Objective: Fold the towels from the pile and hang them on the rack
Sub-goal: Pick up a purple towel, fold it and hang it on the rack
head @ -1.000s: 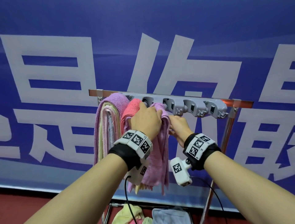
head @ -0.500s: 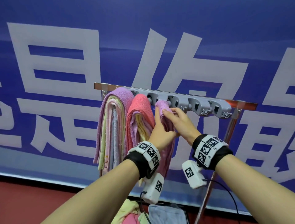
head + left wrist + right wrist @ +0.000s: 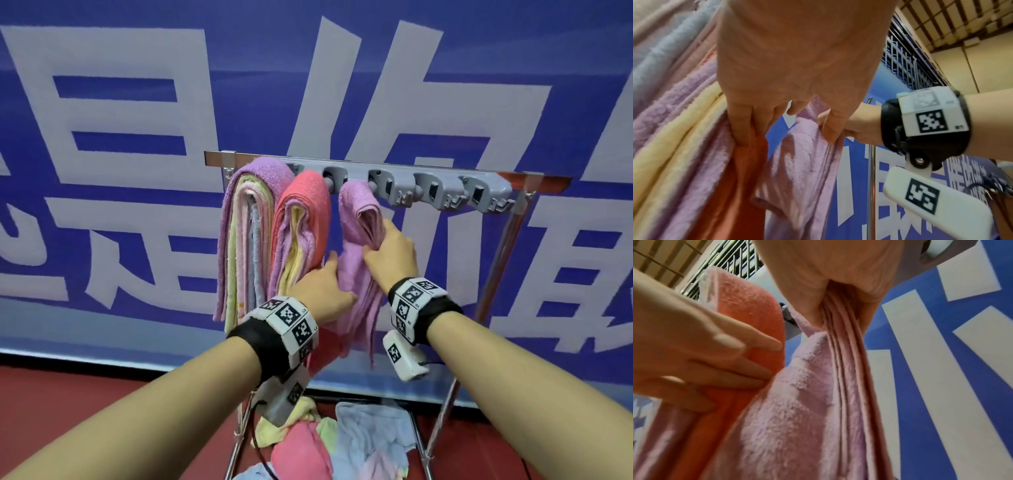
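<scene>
Hanging step: lilac towel (image 3: 359, 219) draped over rack (image 3: 404, 185), right of coral towel (image 3: 305, 212). Right hand (image 3: 392, 255) pinching its layers; left hand (image 3: 323, 291) flat, fingers straight. Next: release, fetch from pile (image 3: 329, 442) below rack

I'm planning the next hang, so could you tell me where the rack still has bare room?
The rack's right half is free: three grey holders between the lilac towel and the right post. The left end is crowded: purple-topped bundle, coral-topped bundle, and both hands at the lilac towel.
</scene>
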